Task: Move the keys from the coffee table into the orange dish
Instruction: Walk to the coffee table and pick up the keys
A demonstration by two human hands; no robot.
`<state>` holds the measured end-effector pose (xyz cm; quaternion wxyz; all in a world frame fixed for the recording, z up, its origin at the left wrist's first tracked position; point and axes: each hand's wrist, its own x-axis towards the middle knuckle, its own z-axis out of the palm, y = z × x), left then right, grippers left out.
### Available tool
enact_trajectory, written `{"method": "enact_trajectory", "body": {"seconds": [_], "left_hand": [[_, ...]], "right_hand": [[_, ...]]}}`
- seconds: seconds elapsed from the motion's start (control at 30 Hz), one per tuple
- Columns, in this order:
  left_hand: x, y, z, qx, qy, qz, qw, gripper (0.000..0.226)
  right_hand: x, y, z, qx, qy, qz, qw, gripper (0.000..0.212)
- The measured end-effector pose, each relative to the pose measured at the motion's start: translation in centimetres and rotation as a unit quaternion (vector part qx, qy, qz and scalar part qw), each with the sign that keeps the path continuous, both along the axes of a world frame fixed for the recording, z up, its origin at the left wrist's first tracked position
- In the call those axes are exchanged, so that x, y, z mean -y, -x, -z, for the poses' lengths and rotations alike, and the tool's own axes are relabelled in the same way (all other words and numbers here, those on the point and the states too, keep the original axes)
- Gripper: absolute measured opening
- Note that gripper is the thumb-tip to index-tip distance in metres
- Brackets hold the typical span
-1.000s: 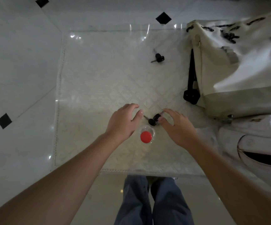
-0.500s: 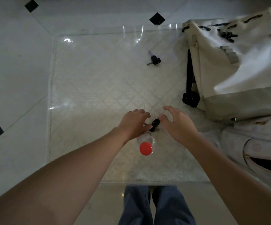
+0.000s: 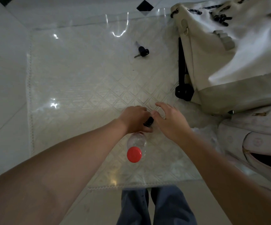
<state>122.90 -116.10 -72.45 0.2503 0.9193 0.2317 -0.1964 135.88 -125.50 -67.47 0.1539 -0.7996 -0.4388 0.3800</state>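
While my right hand [image 3: 168,122] is hovering spread beside it, my left hand [image 3: 135,120] is pinching the near key [image 3: 148,121], apparently lifting it for the unseen dish.

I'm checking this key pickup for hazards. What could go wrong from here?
The bottle stands right under the left hand; lifting the near key could knock it over. A second key lies farther away, near the bag, and might get overlooked. No orange dish is in view, so the drop-off spot is unconfirmed.
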Motion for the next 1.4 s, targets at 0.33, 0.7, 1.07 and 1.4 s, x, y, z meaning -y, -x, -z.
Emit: {"method": "enact_trajectory", "body": {"seconds": [0.33,0.7,1.07,1.4], "left_hand": [[-0.2,0.3,-0.6,0.047,-0.005,-0.049,0.998,0.02],[-2.5,3.9,-4.1,0.137,-0.087,-0.182,0.97,0.01],[-4.3,6.9,-4.4,0.155,-0.102,-0.34,0.922,0.006],[-7.7,6.6,-3.7,0.187,-0.086,-0.437,0.875,0.007]], "right_hand": [[0.1,-0.9,0.4,-0.006,-0.011,0.013,1.0,0.048],[-3.1,-0.7,-1.8,0.007,-0.031,-0.013,0.999,0.05],[-8.9,0.1,-1.5,0.031,-0.04,-0.084,0.995,0.051],[-16.9,-1.2,1.8,0.155,-0.045,-0.075,0.984,0.05]]}}
